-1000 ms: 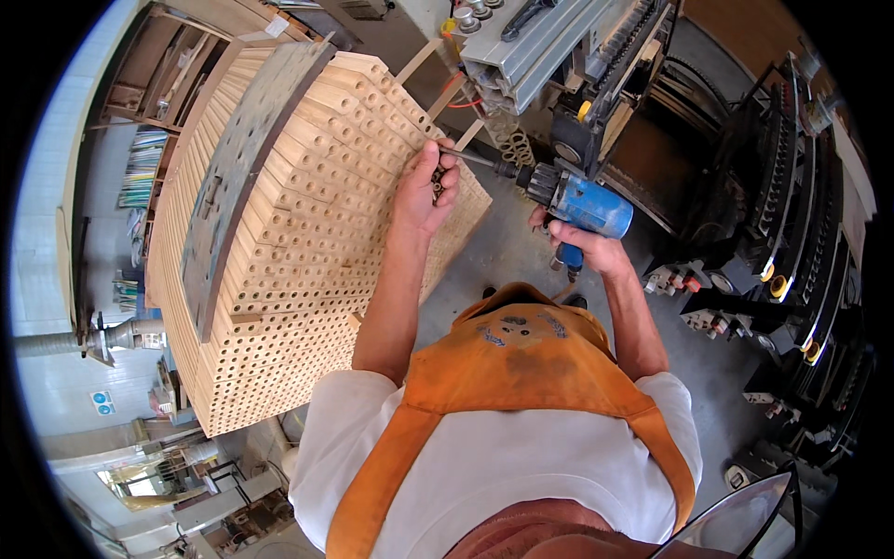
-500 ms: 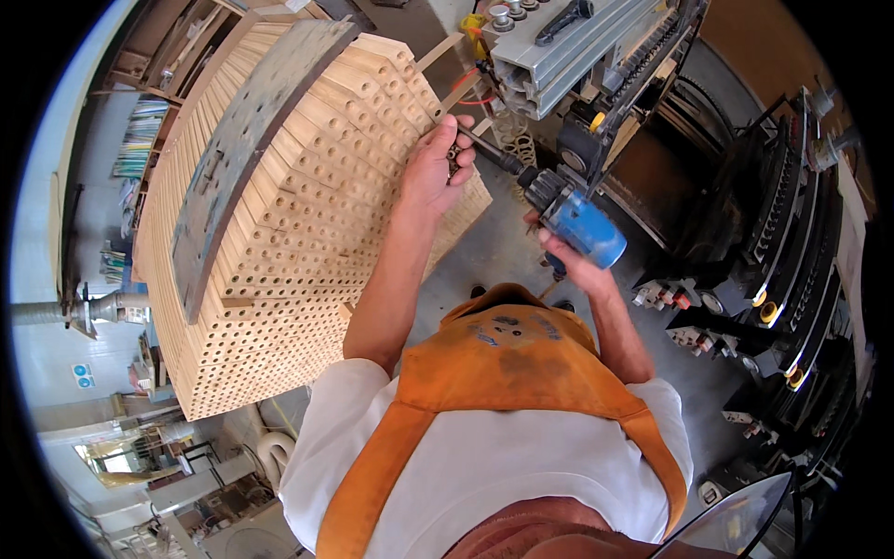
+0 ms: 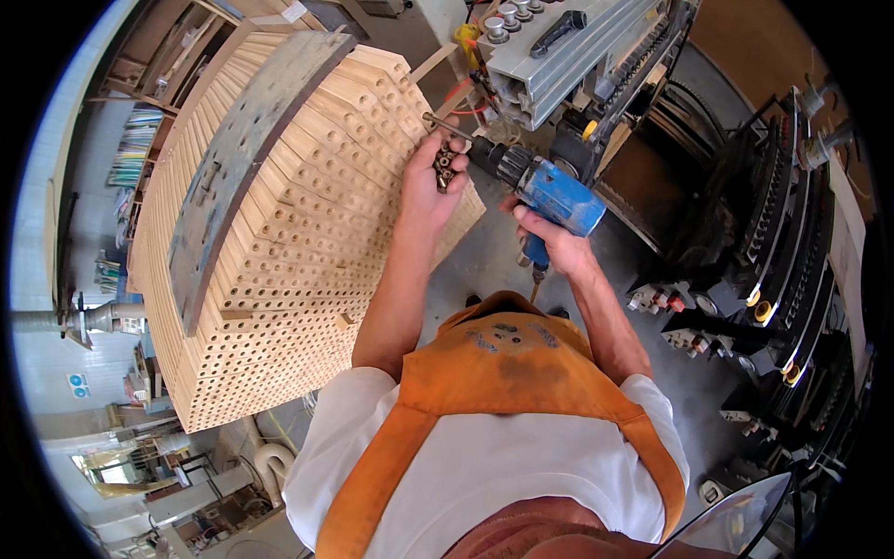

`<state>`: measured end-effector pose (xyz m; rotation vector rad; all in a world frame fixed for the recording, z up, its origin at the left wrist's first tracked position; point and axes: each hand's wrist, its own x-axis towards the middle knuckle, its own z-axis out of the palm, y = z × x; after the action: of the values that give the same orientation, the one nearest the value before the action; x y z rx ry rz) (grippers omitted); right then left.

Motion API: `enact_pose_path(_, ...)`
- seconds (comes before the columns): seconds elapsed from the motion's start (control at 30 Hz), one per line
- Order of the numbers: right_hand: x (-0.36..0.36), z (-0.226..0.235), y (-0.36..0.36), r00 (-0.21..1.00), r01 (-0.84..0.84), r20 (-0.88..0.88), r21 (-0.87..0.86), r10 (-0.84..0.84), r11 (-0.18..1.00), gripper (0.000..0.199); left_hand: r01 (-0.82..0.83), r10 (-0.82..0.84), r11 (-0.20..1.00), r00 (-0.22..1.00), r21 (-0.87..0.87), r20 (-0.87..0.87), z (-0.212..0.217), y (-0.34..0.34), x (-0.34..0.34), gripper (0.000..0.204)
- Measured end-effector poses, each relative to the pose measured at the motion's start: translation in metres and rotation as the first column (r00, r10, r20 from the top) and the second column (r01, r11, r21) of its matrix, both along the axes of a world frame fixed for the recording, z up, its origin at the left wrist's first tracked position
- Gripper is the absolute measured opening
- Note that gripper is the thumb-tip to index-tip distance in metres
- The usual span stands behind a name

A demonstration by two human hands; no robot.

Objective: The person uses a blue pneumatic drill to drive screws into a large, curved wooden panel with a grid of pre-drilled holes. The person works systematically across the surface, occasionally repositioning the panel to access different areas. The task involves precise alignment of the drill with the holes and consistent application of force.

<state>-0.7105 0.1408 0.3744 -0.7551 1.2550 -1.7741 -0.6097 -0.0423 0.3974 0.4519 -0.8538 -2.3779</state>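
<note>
My right hand is wrapped round the grip of a blue air-powered driver. Its long bit points left, with a small brass-coloured piece at the tip. That tip sits by the holed end face of a big stack of pale wooden bars, near its upper right edge; whether it touches the wood I cannot tell. Just below the bit, my left hand is curled around several small brass-coloured threaded inserts, partly hidden by the fingers.
A dark, worn board lies across the top of the stack. Beyond the driver stands a machine with a grey metal rail and a black handle. More black machinery lines the right side. Wood strips stick out behind the stack.
The driver has moved left and slightly up, bringing its bit tip past my left fingers to the wood. My left fingers have come off the tip, and the inserts show more plainly.
</note>
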Motion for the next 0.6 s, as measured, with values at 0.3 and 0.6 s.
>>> enact_pose_path(0.3, 0.006, 0.007, 0.000, 0.989, 0.046, -0.144, 0.030, -0.042, 0.998, 0.018, 0.191, -0.211, 0.975, 0.955, 0.111, 0.208, -0.047, 0.025, 0.024, 0.028)
enact_pose_path(0.6, 0.008, 0.001, -0.001, 0.982, 0.073, -0.177, 0.062, -0.061, 0.995, 0.020, 0.179, -0.196, 0.979, 0.957, 0.096, 0.213, -0.036, 0.032, 0.039, 0.030)
